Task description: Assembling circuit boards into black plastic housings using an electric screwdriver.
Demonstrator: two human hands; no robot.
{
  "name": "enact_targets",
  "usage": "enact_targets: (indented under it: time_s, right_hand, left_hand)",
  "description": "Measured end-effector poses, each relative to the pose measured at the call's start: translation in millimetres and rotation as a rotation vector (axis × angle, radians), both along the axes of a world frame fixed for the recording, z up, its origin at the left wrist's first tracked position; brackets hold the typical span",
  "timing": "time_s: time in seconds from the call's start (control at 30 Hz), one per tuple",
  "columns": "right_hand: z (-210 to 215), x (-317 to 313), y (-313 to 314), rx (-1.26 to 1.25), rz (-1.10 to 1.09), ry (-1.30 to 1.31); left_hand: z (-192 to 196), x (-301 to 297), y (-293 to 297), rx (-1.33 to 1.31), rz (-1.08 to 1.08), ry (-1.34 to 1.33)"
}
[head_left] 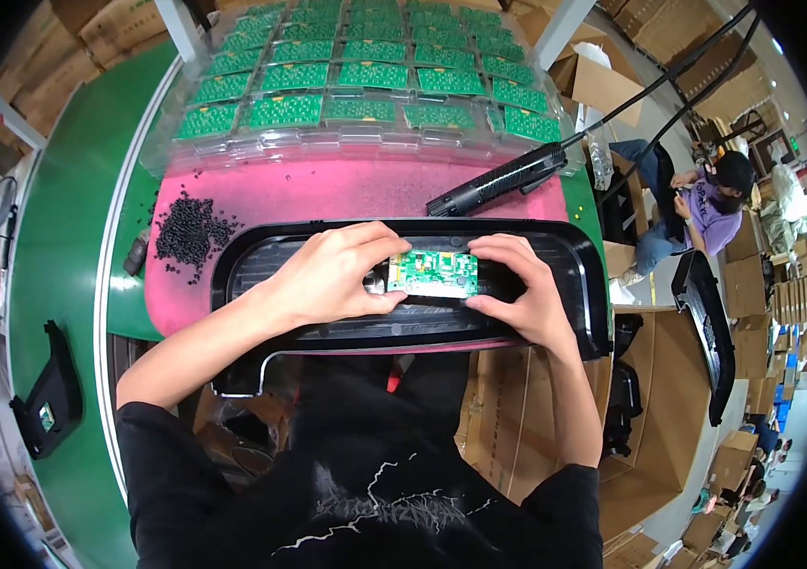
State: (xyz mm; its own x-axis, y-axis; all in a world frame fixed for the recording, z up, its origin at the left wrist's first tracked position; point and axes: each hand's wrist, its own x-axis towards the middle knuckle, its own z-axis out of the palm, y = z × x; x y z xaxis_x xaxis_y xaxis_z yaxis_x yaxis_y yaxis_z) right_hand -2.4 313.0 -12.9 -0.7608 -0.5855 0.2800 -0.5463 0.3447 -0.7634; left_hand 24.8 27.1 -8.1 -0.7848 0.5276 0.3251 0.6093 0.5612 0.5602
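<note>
Between my two hands is a small green circuit board (pixel 434 272) with a pale lower edge. My left hand (pixel 351 270) pinches its left end, thumb below and fingers above. At the opposite end, my right hand (pixel 514 280) grips it the same way. The board is over a long black plastic housing (pixel 546 313), whose raised rim runs around it; whether the board touches the housing floor I cannot tell. Beyond the housing rim lies a black electric screwdriver (pixel 494 182) with a cable at its back end.
A heap of small black screws or pegs (pixel 193 229) sits left on the pink mat (pixel 328 185). Clear trays of green boards (pixel 361 76) stand behind. Another black housing (pixel 48 403) lies on the green belt at left. An open carton (pixel 660 427) is at right; a seated person (pixel 712 204) works farther off.
</note>
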Motion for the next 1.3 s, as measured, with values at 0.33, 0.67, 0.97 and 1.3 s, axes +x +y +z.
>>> enact_targets:
  time_s: [0.33,0.67,0.97,1.3]
  right_hand:
    - [0,-1,-6,0.207,-0.02,0.031]
    - [-4,1,-7,0.199,-0.047,0.029]
    - [1,2,-13,0.226,-0.036,0.028]
    - [18,8,-6,0.109,-0.182,-0.086]
  left_hand:
    - [-6,-3,3,-0.12,-0.027,-0.084]
    - [-5,-2,2,-0.091,-0.015,-0.133]
    - [-9,-1,-1,-0.098,-0.027,-0.059]
    - [42,13,-40,0.027,0.082,-0.096]
